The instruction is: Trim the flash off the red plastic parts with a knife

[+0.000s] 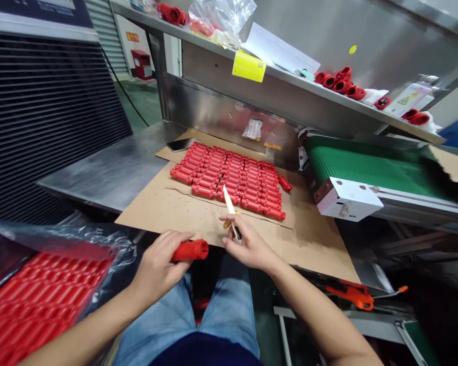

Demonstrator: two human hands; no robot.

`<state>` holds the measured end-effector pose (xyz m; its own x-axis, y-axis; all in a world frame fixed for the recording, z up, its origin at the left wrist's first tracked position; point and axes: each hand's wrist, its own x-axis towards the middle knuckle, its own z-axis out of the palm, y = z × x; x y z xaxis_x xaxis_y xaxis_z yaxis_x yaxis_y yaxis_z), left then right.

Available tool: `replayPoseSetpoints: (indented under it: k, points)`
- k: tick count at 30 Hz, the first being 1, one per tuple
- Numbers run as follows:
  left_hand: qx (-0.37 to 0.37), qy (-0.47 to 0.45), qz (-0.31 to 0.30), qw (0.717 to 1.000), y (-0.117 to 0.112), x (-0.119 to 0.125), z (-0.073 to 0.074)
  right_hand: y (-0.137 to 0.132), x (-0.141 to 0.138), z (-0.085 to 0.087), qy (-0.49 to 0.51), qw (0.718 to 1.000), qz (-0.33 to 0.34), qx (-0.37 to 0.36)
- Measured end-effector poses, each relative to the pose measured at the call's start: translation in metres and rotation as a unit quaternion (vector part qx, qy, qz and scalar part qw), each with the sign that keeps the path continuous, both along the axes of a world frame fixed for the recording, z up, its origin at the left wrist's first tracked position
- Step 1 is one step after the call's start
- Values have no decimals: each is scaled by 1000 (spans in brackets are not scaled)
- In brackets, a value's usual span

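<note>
Head view: clenching a red plastic tube [191,250] in the left hand [158,265], fingers wrapped round its barrel, and pinching a white pen-like stick [231,205] in the right hand [249,245]. Tube seeming light, stiff and smooth, best held round the barrel. Bare cardboard [168,213] offering open room between its near edge and the rows of red tubes [229,178].

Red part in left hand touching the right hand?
Apart. The head view shows the red plastic part in the left hand ending short of the right hand, which holds a white pen; cardboard sheet shows through the gap.
</note>
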<state>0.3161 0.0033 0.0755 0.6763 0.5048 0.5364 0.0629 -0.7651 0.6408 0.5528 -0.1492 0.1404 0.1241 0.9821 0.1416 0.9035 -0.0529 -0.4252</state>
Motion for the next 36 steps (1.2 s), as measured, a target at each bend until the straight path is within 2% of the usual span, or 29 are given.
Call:
replayPoseSetpoints:
  k: [1,3,5,7,11,13,15,17,20,22,27,29,31,33,36]
  points:
    - [-112,-3,13,994,-8,-5,7,-17,-7,1,115,993,40,1]
    - [-321,-3,10,947,-23,-13,16,-45,-17,2,283,955,84,-11]
    - [-469,-2,-27,883,-33,-21,16,-63,-22,1,341,938,60,2]
    - [-542,8,-56,839,-40,-27,9,-69,-22,-2,341,939,-5,50]
    - [-610,39,-68,789,-45,-40,-9,-55,-11,-7,329,925,-133,138]
    - [-649,44,-76,756,-47,-47,-13,-42,-2,-9,299,924,-172,168]
    - [-668,51,-80,738,-48,-53,-13,-29,6,-12,279,923,-191,184]
    - [-659,60,-76,746,-49,-58,-11,-19,11,-16,274,926,-192,174]
    - [-617,56,-51,783,-49,-60,-7,-13,12,-18,278,935,-182,127]
    - [-590,46,-33,806,-47,-59,-3,-16,4,-15,309,927,-182,108]
    - [-548,43,-34,835,-47,-52,5,-34,-38,-9,450,869,-184,96]
    - [-540,36,-34,840,-50,-48,5,-37,-56,-16,496,848,-175,61]
    - [-545,31,-34,837,-54,-42,5,-36,-70,-25,559,811,-170,27]
    - [-554,27,-16,832,-58,-37,3,-36,-78,-35,598,781,-177,25]
    - [-558,14,32,829,-65,-29,2,-39,-85,-43,608,768,-193,50]
